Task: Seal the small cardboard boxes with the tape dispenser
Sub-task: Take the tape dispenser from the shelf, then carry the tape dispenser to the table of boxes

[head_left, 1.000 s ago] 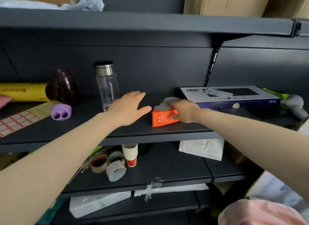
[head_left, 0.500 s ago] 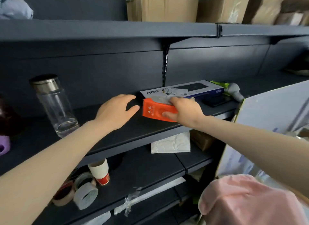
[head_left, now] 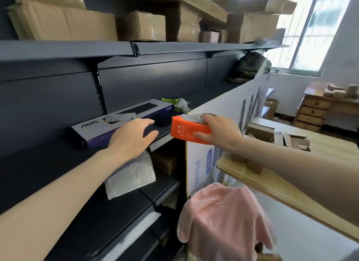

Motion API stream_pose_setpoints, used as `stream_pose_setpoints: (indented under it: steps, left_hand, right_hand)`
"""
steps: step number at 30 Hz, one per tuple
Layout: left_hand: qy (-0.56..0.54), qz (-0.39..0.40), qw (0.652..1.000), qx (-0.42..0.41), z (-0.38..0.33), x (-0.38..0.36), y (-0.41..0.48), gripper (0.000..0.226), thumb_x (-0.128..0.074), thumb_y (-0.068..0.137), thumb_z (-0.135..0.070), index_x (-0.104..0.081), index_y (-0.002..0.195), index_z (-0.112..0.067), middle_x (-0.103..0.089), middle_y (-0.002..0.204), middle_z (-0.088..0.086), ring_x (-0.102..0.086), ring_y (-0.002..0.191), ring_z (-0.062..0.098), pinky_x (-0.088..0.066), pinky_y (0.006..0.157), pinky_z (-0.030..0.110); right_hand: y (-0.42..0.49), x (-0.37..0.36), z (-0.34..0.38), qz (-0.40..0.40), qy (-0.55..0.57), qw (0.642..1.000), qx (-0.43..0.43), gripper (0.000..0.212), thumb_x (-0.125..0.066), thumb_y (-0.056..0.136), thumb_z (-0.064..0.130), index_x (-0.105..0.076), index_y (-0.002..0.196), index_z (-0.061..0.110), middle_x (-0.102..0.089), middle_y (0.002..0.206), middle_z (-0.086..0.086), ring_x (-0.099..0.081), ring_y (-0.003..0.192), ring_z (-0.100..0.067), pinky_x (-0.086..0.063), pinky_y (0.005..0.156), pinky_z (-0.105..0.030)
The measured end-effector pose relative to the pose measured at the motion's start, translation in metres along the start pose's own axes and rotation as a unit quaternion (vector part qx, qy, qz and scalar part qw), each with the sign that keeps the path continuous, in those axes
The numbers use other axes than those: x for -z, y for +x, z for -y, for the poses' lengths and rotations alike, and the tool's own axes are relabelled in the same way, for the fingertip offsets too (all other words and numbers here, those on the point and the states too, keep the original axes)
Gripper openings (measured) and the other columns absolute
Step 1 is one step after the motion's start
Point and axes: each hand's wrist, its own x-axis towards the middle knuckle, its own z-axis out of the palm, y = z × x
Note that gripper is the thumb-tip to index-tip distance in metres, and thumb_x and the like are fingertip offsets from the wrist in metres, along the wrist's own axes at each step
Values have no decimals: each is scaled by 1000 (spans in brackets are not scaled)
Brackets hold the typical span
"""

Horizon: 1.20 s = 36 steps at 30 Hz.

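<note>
My right hand (head_left: 219, 131) grips an orange tape dispenser (head_left: 187, 130) with a roll of clear tape showing at its top. It is held in the air just off the front edge of the dark shelf (head_left: 58, 163). My left hand (head_left: 134, 138) hovers with relaxed fingers over that shelf, empty, in front of a long AOC box (head_left: 116, 124). Small cardboard boxes (head_left: 262, 130) lie on a light wooden table (head_left: 291, 192) to the right, some with flaps up.
A tall white board (head_left: 229, 113) stands between shelf and table. A pink cloth (head_left: 225, 216) hangs in front below. Brown cartons (head_left: 64, 23) fill the top shelf. A white padded mailer (head_left: 130, 175) sits on the lower shelf. A wooden drawer unit (head_left: 318, 109) stands far right.
My right hand has lifted the orange dispenser off the shelf and carried it rightward. The view has swung right, bringing the wooden table and window into sight. My left hand stays over the shelf.
</note>
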Motion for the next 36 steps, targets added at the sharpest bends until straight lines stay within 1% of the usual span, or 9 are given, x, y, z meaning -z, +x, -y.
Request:
stream_pose_setpoints:
  steps: [4,9,15,20,22,29,31,33,36]
  left_hand:
    - [-11,6,1000,-24,-61,-22,15,46,-49,94,-48,-50,136,-29,-51,140,-5,-47,127,19,-40,97,38]
    - [-33,13,998,-59,-156,-57,28,47,-48,94,-48,-51,136,-26,-52,140,-4,-49,125,18,-42,95,36]
    - [-44,25,992,-115,-294,-106,34,49,-48,94,-49,-50,137,-25,-52,141,-3,-48,127,20,-40,100,38]
    - [-73,25,983,-166,-404,-142,33,46,-50,94,-48,-52,134,-27,-57,135,-2,-56,116,23,-44,82,32]
    - [-83,40,981,-173,-440,-159,32,47,-51,94,-48,-50,136,-27,-57,135,-2,-57,114,21,-46,82,32]
    - [-100,87,968,-212,-529,-203,42,49,-48,93,-50,-48,137,-29,-55,137,-4,-54,119,20,-53,87,41]
    - [-91,94,965,-226,-547,-212,50,48,-48,93,-51,-49,136,-28,-56,136,-3,-54,119,19,-53,85,39]
    - [-93,96,963,-236,-561,-225,60,43,-48,94,-48,-54,130,-26,-58,132,-2,-55,116,19,-51,81,35]
    - [-96,108,959,-244,-576,-248,82,44,-48,95,-47,-51,134,-26,-56,135,-3,-52,122,19,-50,90,37]
  right_hand:
    - [-37,34,-54,-8,-21,999,-38,54,-56,86,62,-51,124,23,-64,121,2,-63,100,-20,-51,82,-36]
    - [-94,80,-132,-36,-62,995,-70,48,-55,86,61,-54,116,23,-68,109,1,-58,83,-16,-41,69,-29]
    - [-182,136,-237,-45,-121,983,-126,44,-57,84,60,-58,108,23,-69,103,1,-64,87,-24,-35,63,-29]
    - [-256,175,-316,-38,-149,971,-181,43,-57,84,58,-60,103,20,-70,102,-1,-65,86,-25,-51,69,-38]
    - [-283,186,-342,-37,-149,968,-199,44,-57,85,58,-60,104,19,-70,104,0,-65,85,-22,-54,72,-40]
    - [-342,201,-425,-41,-139,955,-259,45,-58,84,60,-60,106,20,-69,106,2,-63,84,-18,-57,73,-41]
    - [-348,201,-444,-43,-138,951,-272,47,-59,85,59,-60,108,19,-70,104,1,-63,81,-18,-57,71,-40]
    - [-350,198,-462,-44,-138,949,-279,48,-59,85,58,-60,109,17,-70,105,-1,-62,79,-17,-56,69,-36]
    - [-348,191,-490,-46,-140,947,-285,47,-59,85,58,-60,107,16,-70,106,-2,-56,75,-14,-48,64,-29]
